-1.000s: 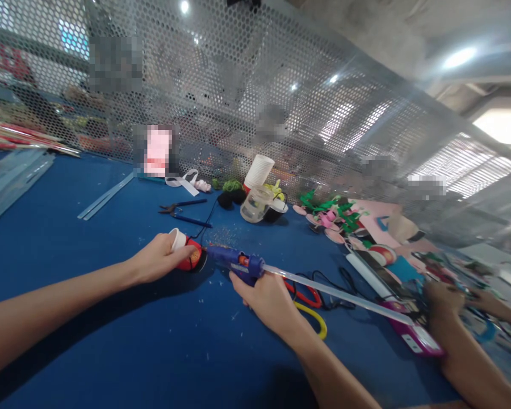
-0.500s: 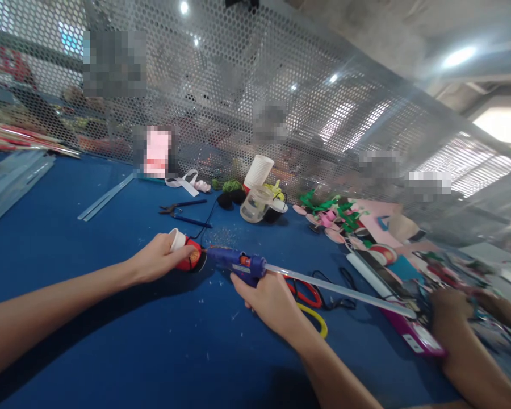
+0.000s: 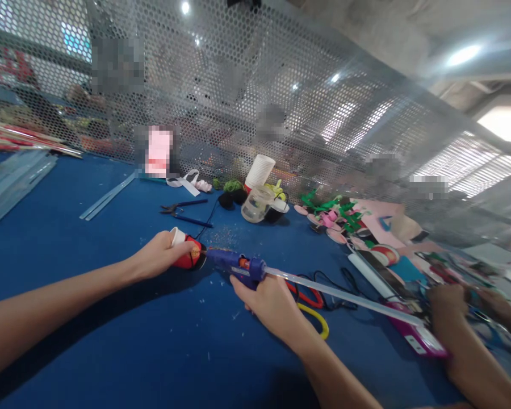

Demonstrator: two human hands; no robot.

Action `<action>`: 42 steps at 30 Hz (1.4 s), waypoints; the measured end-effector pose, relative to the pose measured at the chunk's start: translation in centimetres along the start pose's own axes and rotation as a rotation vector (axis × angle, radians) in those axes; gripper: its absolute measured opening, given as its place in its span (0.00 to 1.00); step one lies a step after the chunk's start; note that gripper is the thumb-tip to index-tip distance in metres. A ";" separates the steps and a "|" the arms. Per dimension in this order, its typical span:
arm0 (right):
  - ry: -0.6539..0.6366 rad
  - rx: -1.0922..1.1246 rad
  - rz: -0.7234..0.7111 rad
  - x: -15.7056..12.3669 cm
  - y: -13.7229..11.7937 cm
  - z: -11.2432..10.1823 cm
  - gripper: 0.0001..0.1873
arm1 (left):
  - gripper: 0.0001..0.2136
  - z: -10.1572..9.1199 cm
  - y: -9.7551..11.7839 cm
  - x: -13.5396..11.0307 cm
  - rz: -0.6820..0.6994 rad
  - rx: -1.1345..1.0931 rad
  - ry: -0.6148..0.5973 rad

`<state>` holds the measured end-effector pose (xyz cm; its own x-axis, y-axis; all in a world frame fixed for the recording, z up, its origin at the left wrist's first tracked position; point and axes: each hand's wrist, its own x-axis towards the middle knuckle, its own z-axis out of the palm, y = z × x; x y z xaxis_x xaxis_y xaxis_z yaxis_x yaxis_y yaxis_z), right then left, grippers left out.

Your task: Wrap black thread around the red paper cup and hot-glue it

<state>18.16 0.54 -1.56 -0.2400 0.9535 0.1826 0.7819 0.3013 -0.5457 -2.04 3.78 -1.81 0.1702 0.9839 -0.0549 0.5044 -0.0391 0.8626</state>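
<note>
Looks like gluing to me: left hand grips the red-and-white cup out from the blue table's back edge, right hand clutches the glue gun, next squeeze probably needs steadiness

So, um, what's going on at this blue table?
Someone's left hand holds a red and white cup, and their right hand holds a blue glue gun. The gun points at the cup, very close; whether they touch is hard to tell. A long, clear glue stick pokes out of the gun's back.
</note>
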 end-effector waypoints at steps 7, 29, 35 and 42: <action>0.010 -0.048 -0.098 -0.5 0.3 0.3 0.11 | 0.15 0.1 -0.3 0.3 -0.056 -0.126 0.008; 0.057 -0.060 -0.120 -0.3 0.1 0.2 0.10 | 0.15 0.2 0.1 0.1 -0.055 -0.080 0.034; 0.032 -0.042 -0.037 0.1 0.0 0.0 0.12 | 0.14 0.2 -0.4 -0.2 0.036 0.028 0.017; 0.007 0.011 -0.028 0.7 0.2 0.3 0.12 | 0.15 0.2 0.0 -0.8 0.095 0.123 0.017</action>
<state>18.03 1.25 -1.80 -0.2580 0.9444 0.2039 0.7683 0.3285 -0.5493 -2.03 3.00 -1.90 0.2085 0.9775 0.0330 0.5868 -0.1521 0.7953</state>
